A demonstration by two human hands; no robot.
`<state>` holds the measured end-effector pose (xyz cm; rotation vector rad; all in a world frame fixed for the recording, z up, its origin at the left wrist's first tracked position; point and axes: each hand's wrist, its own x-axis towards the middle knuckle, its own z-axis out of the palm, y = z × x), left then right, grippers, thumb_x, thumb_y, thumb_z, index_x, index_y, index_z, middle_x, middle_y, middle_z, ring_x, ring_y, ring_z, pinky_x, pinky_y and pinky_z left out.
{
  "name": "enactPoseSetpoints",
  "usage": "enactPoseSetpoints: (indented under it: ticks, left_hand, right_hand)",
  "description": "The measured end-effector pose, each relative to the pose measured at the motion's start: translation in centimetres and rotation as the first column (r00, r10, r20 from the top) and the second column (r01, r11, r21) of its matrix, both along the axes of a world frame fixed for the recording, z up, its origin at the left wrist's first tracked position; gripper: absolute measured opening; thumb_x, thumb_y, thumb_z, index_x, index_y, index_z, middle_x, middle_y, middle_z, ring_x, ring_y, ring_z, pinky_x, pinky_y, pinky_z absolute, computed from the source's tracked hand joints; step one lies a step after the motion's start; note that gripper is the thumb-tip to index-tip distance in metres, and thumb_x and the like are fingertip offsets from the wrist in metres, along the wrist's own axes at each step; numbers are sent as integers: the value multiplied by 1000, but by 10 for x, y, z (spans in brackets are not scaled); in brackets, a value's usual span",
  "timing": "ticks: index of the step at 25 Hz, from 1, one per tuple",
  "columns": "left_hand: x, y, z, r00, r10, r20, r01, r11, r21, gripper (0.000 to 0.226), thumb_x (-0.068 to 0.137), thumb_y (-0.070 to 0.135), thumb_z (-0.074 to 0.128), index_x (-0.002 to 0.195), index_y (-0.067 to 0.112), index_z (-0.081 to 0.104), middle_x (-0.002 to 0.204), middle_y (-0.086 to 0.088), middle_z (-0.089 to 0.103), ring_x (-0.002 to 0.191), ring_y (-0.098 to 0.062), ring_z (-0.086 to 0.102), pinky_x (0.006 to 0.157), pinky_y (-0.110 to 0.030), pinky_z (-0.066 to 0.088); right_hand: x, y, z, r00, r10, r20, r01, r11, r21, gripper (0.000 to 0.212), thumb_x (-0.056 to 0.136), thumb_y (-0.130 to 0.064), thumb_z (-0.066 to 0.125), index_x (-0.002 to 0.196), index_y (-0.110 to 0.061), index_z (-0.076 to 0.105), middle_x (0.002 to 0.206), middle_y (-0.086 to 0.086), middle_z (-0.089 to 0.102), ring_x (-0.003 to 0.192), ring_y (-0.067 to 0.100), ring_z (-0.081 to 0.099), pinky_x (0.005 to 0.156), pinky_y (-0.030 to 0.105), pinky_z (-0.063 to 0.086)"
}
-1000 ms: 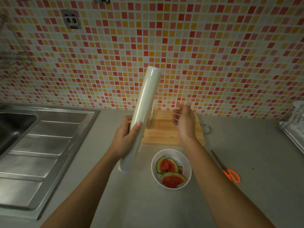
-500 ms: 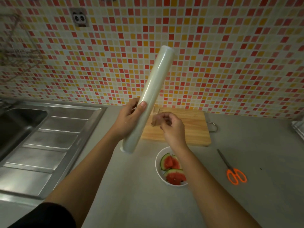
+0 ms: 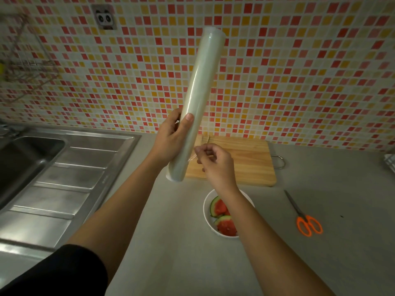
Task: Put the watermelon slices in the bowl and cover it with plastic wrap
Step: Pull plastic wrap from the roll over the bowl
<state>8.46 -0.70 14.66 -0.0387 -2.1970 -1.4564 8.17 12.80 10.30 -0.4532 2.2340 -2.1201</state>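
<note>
One forearm (image 3: pixel 242 202) over bowl (image 3: pixel 206 212) (scissors (image 3: pixel 299 212) nearby)

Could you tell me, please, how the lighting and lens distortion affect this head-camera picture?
Head view: dim overall, darker toward the left edge; a soft sheen runs down the plastic wrap roll and the sink drainboard; the wide lens bows the rows of wall tiles; the wire rack at upper left looks smeared.
</note>
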Motion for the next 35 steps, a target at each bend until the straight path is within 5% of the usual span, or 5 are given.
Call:
enactPoseSetpoints:
  ticks: [12, 18, 22, 29, 35]
  left_hand:
    - [-5, 5, 15, 998, 52, -47, -51, 998, 21, 16, 95, 42, 44, 95, 30, 54, 69, 29, 57, 63, 6, 56, 54, -8, 43]
    - [-3, 6, 23, 995, -81, 66, 69, 984, 167, 48, 96, 47, 40, 95, 1, 57, 79, -9, 59, 67, -15, 59, 60, -27, 52]
    - [-4, -1, 32, 952, -104, 287, 102, 995, 22, 41, 94, 53, 38, 91, 21, 62, 83, -2, 64, 63, -5, 63, 57, -17, 52]
    - [-2, 4, 20, 928, 2, 372, 105, 958, -267, 51, 95, 55, 32, 109, 14, 60, 101, -8, 64, 88, -22, 61, 72, -28, 46]
    - [10, 27, -3, 933, -47, 357, 121, 975, -187, 35, 96, 51, 34, 105, 26, 56, 92, 12, 60, 80, 3, 58, 66, -13, 43]
  right_hand:
    - [8, 1, -11, 997, 48, -65, -39, 990, 133, 15, 81, -41, 66, 71, -30, 62, 68, -13, 65, 62, 1, 58, 55, 13, 44]
    - [-8, 15, -22, 962, -6, -274, 96, 943, 319, 17, 89, -27, 58, 83, -11, 61, 80, 0, 66, 74, 15, 60, 67, 30, 48]
    - [-6, 25, -36, 987, 162, -8, -144, 896, 420, 12, 88, -28, 59, 84, -17, 62, 69, -9, 58, 68, 18, 62, 73, 38, 53]
    - [-10, 12, -7, 946, -308, 100, 304, 951, 49, 37, 95, -53, 27, 80, -33, 53, 78, -9, 61, 80, 14, 60, 73, 30, 45]
    - [-30, 8, 7, 940, -177, 291, 209, 975, -80, 48, 88, -65, 24, 101, -26, 49, 75, -3, 60, 68, 17, 62, 68, 39, 54]
